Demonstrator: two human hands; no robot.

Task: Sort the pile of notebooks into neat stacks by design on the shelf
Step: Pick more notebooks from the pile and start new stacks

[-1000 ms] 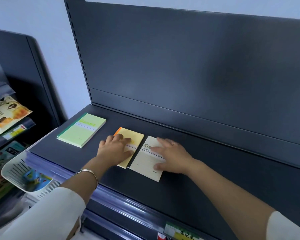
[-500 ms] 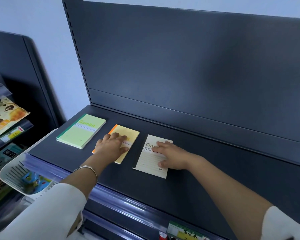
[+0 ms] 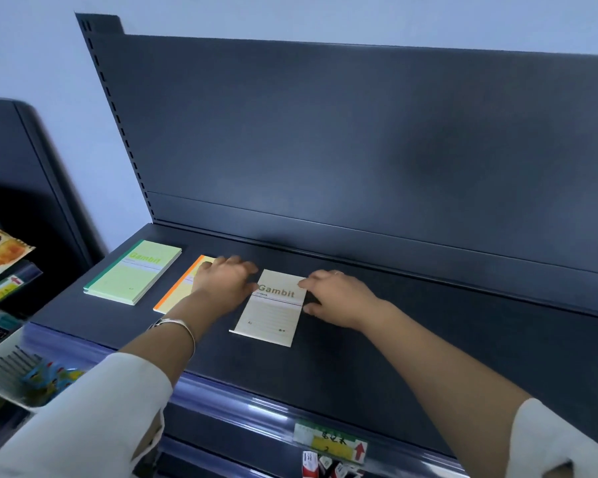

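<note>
Dark grey metal shelf (image 3: pixel 377 339) w/ upright back panel served as work surface; pale wall behind. Landmark for all positions: cream rectangular "Gambit" notebook (image 3: pixel 273 312), lying flat approx. mid-shelf.

Left of cream notebook, just beside it: yellow notebook w/ orange spine (image 3: pixel 182 288), flat on shelf, largely covered by left hand (image 3: pixel 221 288). Further left, apart from it: pale green "Gambit" notebook stack w/ dark green spine (image 3: pixel 133 270), flat, near shelf's left end; looked more than one book thick.

Left hand: palm down, fingers spread and loosely curled, resting on yellow notebook, thumb side at cream notebook's left edge. Not closed round anything. Silver bangle (image 3: pixel 176 326) on wrist.

Right hand (image 3: pixel 339 298): at cream notebook's right edge, fingertips on upper right corner, thumb against right edge lower down. Hand mostly open; pressing contact only, no enclosing grasp.

Below-left of cream notebook, off shelf: white slotted plastic basket (image 3: pixel 0 377). Below-right, on shelf front rail: green/yellow price label (image 3: pixel 328 443).
</note>
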